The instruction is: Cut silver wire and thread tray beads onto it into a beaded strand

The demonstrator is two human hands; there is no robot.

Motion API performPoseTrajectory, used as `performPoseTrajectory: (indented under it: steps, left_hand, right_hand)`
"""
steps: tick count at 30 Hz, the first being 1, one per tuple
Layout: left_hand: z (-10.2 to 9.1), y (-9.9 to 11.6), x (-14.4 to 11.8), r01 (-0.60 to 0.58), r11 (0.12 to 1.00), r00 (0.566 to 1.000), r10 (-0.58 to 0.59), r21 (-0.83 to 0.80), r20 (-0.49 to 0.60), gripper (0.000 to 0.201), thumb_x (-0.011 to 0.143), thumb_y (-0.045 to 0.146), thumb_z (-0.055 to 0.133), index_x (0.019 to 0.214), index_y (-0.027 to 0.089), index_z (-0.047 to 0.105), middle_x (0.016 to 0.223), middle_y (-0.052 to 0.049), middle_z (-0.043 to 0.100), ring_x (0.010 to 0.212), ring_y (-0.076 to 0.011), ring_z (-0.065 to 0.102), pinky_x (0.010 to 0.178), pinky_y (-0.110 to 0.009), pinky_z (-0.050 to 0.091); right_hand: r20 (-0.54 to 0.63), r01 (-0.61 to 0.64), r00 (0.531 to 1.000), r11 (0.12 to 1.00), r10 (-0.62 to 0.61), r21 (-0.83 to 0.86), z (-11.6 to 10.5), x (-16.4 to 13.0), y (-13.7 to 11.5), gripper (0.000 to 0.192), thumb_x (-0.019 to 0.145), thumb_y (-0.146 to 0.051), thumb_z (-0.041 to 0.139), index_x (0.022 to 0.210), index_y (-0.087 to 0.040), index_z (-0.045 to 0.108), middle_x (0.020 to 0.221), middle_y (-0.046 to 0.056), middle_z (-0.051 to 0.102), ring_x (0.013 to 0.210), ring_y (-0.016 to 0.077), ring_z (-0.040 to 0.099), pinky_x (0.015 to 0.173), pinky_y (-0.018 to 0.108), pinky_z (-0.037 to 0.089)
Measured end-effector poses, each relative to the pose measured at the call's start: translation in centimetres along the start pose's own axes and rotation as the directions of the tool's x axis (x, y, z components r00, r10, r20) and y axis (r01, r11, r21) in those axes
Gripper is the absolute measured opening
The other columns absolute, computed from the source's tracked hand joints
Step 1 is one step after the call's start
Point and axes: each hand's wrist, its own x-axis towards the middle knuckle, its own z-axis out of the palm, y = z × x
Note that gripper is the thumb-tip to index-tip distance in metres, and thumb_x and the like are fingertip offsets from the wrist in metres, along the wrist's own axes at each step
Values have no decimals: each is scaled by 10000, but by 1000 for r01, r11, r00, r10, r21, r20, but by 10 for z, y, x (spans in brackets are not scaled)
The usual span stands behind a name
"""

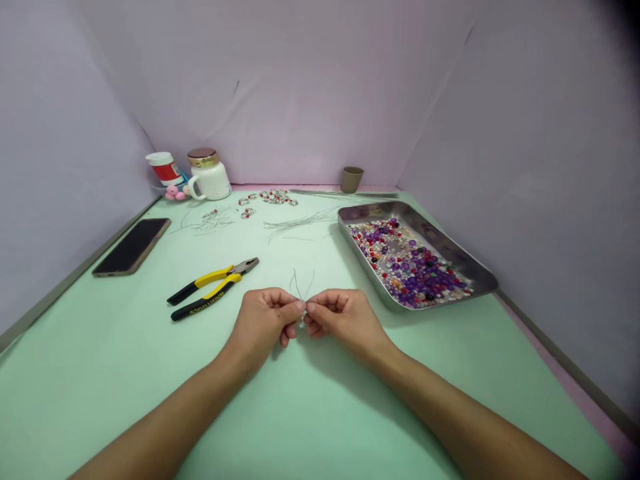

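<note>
A phone (132, 246) lies face up, its screen dark, at the far left of the green table (310, 400). Behind it stand a small red-and-white jar (165, 168), a few pink beads (175, 193) and a white mug (210, 176) with a gold lid. Nearer the middle lie pliers (213, 286) with yellow-and-black handles, jaws pointing right; one handle carries yellow lettering, too small to read.

The left hand (263, 322) and the right hand (341, 319) meet just above the table at centre, thumb and forefinger of each pinched together on a thin wire (303, 288). The wire is fine and grey, and its two free ends rise from the pinch in a narrow V. A small pale bead or two seems to sit at the pinch (mostly hidden by the fingertips).

Beyond the hands lie loose cut wires (295, 224) and several finished beaded links (273, 197) in red and clear. A small brown cup (351, 179) stands at the back wall. On the right sits a metal tray (440, 243) of mixed beads (407, 263), purple, red, pearl and orange.
</note>
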Motion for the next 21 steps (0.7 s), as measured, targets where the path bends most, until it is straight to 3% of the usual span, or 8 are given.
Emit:
performPoseTrajectory:
  steps: [3,7,11,15,21]
  left_hand:
    - [-4,2,4,101,981,994,-92,-167,60,177,638,225,630,522,133,533,358,43,467,304,-36,356,305,-158,252]
    - [-6,4,4,171,953,985,-160,-249,64,199,632,227,651,520,129,519,357,48,449,304,-24,325,294,-150,199]
    - [-4,3,2,161,952,987,-147,-261,71,201,635,217,658,528,130,512,358,51,447,308,-23,316,305,-154,197]
    - [-4,2,3,139,956,989,-118,-258,93,223,663,259,640,530,126,519,373,47,454,306,-21,316,308,-160,196]
    - [-7,2,5,53,958,998,-39,-281,56,140,656,233,624,604,112,576,551,4,551,367,-32,379,318,-172,218]
  right_hand:
    - [-13,20,1000,1000,-20,8,-3,0,-2,141,657,-258,605,670,-118,603,604,13,603,482,78,537,462,199,459]
    - [38,-1,999,999,2,-35,-3,-1,-4,186,625,-285,639,721,-126,623,645,22,610,569,108,558,476,211,458]
    - [116,-50,992,997,57,-56,-1,-3,-3,190,583,-274,672,694,-126,625,596,6,598,556,105,545,496,222,457]
    - [135,-96,987,995,90,37,-2,-2,-1,196,560,-283,692,654,-129,616,550,-14,575,514,91,536,490,217,452]
    - [194,-171,971,974,141,148,-6,1,0,258,530,-319,720,663,-120,625,581,-6,584,496,83,529,495,231,457]
